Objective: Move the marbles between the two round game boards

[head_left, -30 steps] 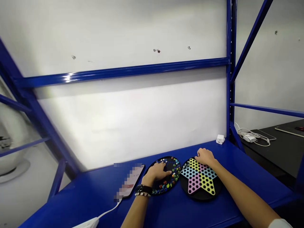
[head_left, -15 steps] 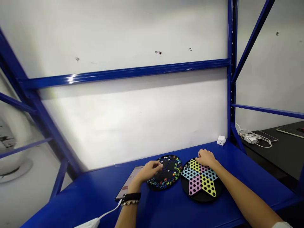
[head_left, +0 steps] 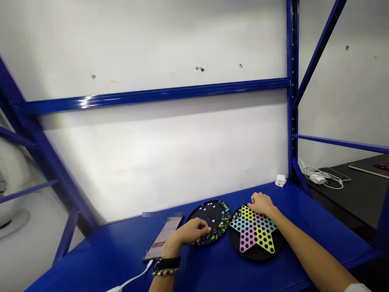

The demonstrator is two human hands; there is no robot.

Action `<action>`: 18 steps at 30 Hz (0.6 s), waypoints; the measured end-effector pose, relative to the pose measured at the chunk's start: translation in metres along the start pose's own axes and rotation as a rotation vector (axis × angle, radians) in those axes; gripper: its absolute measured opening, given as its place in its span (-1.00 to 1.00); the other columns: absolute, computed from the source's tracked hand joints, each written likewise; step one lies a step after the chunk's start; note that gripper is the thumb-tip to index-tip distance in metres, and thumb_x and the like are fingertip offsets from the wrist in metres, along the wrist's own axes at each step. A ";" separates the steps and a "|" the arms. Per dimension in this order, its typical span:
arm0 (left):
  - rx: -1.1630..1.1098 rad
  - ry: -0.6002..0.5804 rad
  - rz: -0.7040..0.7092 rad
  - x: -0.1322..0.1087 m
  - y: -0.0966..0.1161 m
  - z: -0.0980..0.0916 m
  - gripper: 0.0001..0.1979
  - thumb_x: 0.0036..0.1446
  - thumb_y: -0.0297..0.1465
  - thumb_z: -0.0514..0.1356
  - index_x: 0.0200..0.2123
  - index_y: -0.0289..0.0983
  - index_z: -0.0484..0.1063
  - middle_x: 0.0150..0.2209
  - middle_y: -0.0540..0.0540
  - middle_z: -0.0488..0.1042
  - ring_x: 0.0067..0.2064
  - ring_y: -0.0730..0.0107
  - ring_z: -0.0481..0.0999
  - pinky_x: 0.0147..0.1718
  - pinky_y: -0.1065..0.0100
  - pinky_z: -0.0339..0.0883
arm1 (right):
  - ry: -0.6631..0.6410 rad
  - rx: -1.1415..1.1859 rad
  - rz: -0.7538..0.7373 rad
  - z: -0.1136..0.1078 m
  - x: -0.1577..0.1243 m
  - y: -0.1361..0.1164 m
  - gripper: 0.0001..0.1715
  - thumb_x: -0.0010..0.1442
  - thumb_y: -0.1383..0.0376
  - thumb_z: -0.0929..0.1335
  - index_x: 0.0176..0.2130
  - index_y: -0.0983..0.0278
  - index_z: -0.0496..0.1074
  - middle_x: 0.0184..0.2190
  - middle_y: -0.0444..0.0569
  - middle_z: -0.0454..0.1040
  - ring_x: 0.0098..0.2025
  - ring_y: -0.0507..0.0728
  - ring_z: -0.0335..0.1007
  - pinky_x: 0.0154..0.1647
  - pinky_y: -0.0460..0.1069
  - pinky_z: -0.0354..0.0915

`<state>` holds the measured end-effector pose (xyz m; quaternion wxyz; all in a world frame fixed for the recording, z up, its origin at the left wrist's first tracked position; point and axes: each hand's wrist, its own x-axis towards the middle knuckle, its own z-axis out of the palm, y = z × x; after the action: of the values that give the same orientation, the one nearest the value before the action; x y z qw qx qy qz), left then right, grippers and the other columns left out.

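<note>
The left hand (head_left: 191, 233) curled its fingers over the near-left rim of a round black tray (head_left: 212, 221) of coloured marbles; whether a marble was pinched could not be told. The right hand (head_left: 261, 204) rested, fingers bent, on the far edge of a star-patterned peg board (head_left: 253, 235), gripping nothing visible. Tray and board lay side by side near the middle of the blue shelf (head_left: 291, 211). A phone (head_left: 162, 242) lay just left of the tray; a white charger (head_left: 281, 180) sat at the far right corner.

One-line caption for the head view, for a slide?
Left hand on a marble tray, right hand on a star board.
</note>
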<state>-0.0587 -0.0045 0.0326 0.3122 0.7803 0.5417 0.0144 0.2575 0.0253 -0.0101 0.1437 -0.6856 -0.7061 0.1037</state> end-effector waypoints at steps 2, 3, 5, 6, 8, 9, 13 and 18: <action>-0.029 0.023 -0.015 0.000 -0.001 0.000 -0.61 0.01 -0.02 0.13 -0.41 -0.24 0.44 -0.46 -0.02 0.51 -0.43 0.33 0.51 -0.46 0.40 0.28 | 0.000 0.000 0.000 0.000 0.000 0.000 -0.76 0.17 0.20 0.32 -0.48 0.25 0.32 -0.45 -0.04 0.45 -0.38 0.12 0.42 -0.44 -0.05 0.09; -0.047 0.043 -0.017 -0.001 -0.001 0.000 -0.62 -0.01 -0.03 0.14 -0.40 -0.24 0.42 -0.45 -0.01 0.51 -0.44 0.33 0.52 -0.47 0.40 0.28 | 0.001 0.000 0.001 0.000 0.000 0.000 -0.77 0.17 0.20 0.32 -0.47 0.25 0.33 -0.44 -0.04 0.45 -0.37 0.13 0.43 -0.43 -0.05 0.09; -0.076 0.082 -0.011 -0.002 -0.001 -0.001 -0.65 -0.02 -0.04 0.17 -0.42 -0.23 0.39 -0.46 0.00 0.51 -0.44 0.34 0.52 -0.47 0.40 0.28 | 0.005 0.001 0.000 0.000 0.000 0.000 -0.77 0.16 0.20 0.33 -0.47 0.25 0.33 -0.44 -0.04 0.46 -0.36 0.13 0.43 -0.44 -0.05 0.09; -0.076 0.086 -0.005 -0.004 0.000 -0.001 -0.65 -0.03 -0.04 0.18 -0.45 -0.23 0.38 -0.49 0.00 0.51 -0.45 0.34 0.51 -0.46 0.40 0.28 | 0.004 0.001 -0.001 -0.001 0.000 0.000 -0.77 0.16 0.20 0.32 -0.48 0.25 0.33 -0.44 -0.04 0.46 -0.36 0.13 0.43 -0.44 -0.05 0.09; -0.052 0.073 0.004 -0.006 0.001 -0.003 -0.64 -0.03 -0.04 0.19 -0.51 -0.25 0.39 -0.54 0.00 0.49 -0.45 0.35 0.49 -0.45 0.40 0.27 | 0.000 0.000 -0.003 -0.001 0.000 0.000 -0.76 0.17 0.20 0.32 -0.48 0.25 0.33 -0.44 -0.04 0.46 -0.37 0.12 0.43 -0.44 -0.05 0.09; -0.033 0.064 0.006 -0.007 0.002 -0.004 -0.64 -0.04 -0.05 0.20 -0.53 -0.25 0.41 -0.56 0.00 0.49 -0.45 0.35 0.48 -0.45 0.40 0.26 | -0.004 0.000 -0.003 -0.001 0.000 0.000 -0.76 0.17 0.20 0.32 -0.49 0.25 0.33 -0.44 -0.04 0.46 -0.37 0.12 0.43 -0.44 -0.06 0.09; 0.011 0.060 0.026 -0.006 0.005 -0.004 -0.67 -0.03 -0.10 0.19 -0.50 -0.25 0.52 -0.53 0.00 0.51 -0.44 0.37 0.46 -0.44 0.42 0.23 | -0.004 -0.002 0.000 -0.003 -0.001 -0.001 -0.77 0.16 0.20 0.33 -0.48 0.25 0.35 -0.43 -0.04 0.46 -0.36 0.12 0.43 -0.43 -0.06 0.10; 0.121 0.127 0.031 -0.002 0.014 0.004 -0.73 0.03 -0.16 0.16 -0.44 -0.21 0.54 -0.47 0.02 0.54 -0.41 0.39 0.47 -0.40 0.43 0.21 | -0.016 -0.008 -0.009 -0.003 -0.001 -0.002 -0.74 0.18 0.18 0.31 -0.49 0.25 0.33 -0.45 -0.04 0.45 -0.39 0.11 0.42 -0.45 -0.06 0.10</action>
<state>-0.0465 -0.0111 0.0370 0.2295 0.8036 0.5479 0.0361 0.2569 0.0242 -0.0072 0.1357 -0.6822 -0.7107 0.1056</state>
